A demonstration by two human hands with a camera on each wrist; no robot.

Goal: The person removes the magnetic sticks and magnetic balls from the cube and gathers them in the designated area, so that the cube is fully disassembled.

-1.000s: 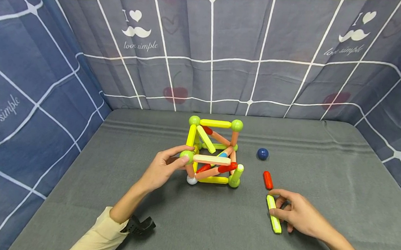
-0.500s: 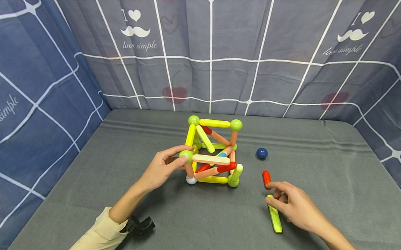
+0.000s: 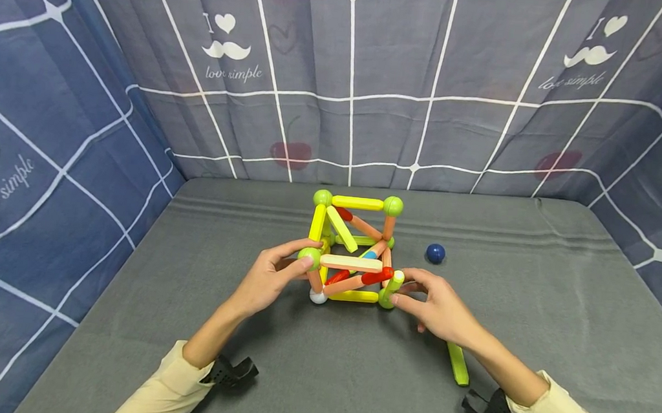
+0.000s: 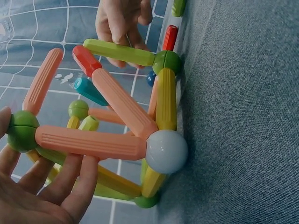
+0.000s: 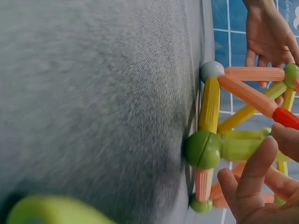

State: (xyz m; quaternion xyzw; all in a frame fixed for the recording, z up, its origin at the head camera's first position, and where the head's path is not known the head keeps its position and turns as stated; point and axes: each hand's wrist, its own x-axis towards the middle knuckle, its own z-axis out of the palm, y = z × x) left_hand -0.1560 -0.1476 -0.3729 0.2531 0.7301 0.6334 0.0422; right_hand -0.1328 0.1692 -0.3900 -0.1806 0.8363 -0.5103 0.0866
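A frame of magnetic sticks and balls stands on the grey cloth; a peach stick (image 3: 351, 263) crosses its near top. My left hand (image 3: 267, 276) holds the green ball (image 3: 309, 257) at the frame's near upper left corner. At the near right corner, my right hand (image 3: 436, 309) pinches the upright light green stick (image 4: 119, 52), which rises from a lower green ball (image 5: 203, 149). A peach-and-red stick (image 4: 122, 100) slants from the white ball (image 4: 167, 151) and ends free near that upright stick. The right hand partly hides the upright stick's end in the right wrist view.
Right of the frame, a dark blue ball (image 3: 435, 253) lies on the cloth (image 3: 341, 376). A loose yellow-green stick (image 3: 458, 365) lies under the right forearm. The loose red stick (image 4: 171, 37) shows beyond the frame in the left wrist view. Patterned curtains (image 3: 383, 133) enclose the back and sides.
My right hand has left the loose yellow-green and red sticks and moved left to the frame's upright light green stick. The left hand keeps its hold on the green ball.
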